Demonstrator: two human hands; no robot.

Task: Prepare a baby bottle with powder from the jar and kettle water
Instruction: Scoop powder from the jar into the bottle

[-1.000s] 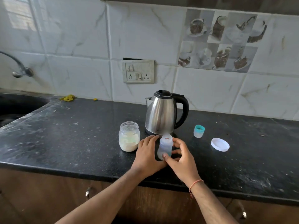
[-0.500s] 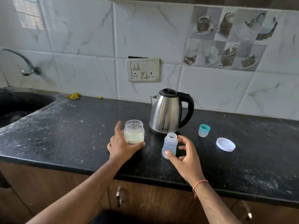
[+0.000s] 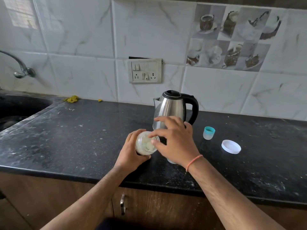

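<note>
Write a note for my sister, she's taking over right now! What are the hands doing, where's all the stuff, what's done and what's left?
Left hand grips the powder jar, tilted toward you, lid off.
Right hand reaches its fingers into the jar's mouth; whether it pinches anything is unclear.
Baby bottle stands mostly hidden under the right wrist.
Kettle stands behind. Teal bottle cap and white lid lie right of it.
Done: jar open. Left: powder, water, closing.

Black speckled counter (image 3: 83, 138) — steel kettle (image 3: 171, 108), teal cap (image 3: 209, 132), white lid (image 3: 231, 146).
</note>
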